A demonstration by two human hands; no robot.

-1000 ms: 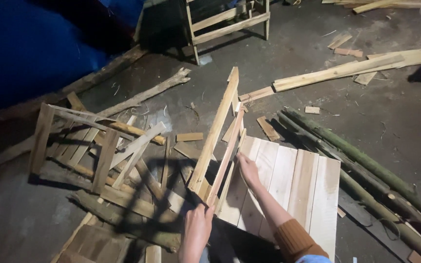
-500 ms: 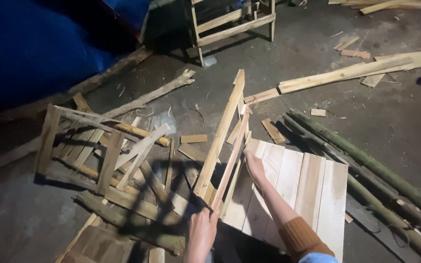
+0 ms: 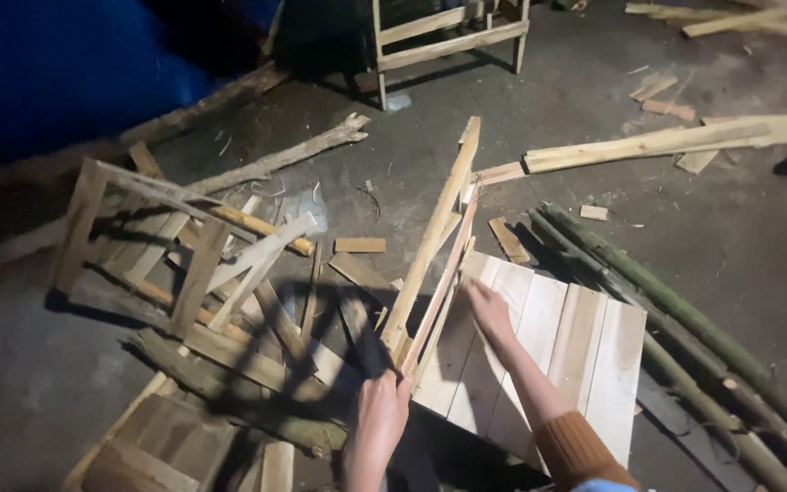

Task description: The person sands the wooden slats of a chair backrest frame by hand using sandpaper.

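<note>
Left hand (image 3: 381,412), bottom centre of frame: fingers closed around the near end of a long wooden slat frame (image 3: 432,246), two narrow strips tilted up from the hand toward the upper centre. Right hand (image 3: 487,308), just right of centre: palm down, fingers spread flat, resting on the pale plank panel (image 3: 585,355). Whether the fingertips also touch the slat frame cannot be told. Plank panel lies flat on the concrete floor (image 3: 740,237), lower right of centre, its left edge just beside the slat frame. Green poles (image 3: 676,310) lie diagonally along the panel's right side. Heap of broken slats and frames (image 3: 202,273) fills the left half. Long board (image 3: 649,146) lies upper right; a wooden stand (image 3: 448,32) is at top centre.
</note>
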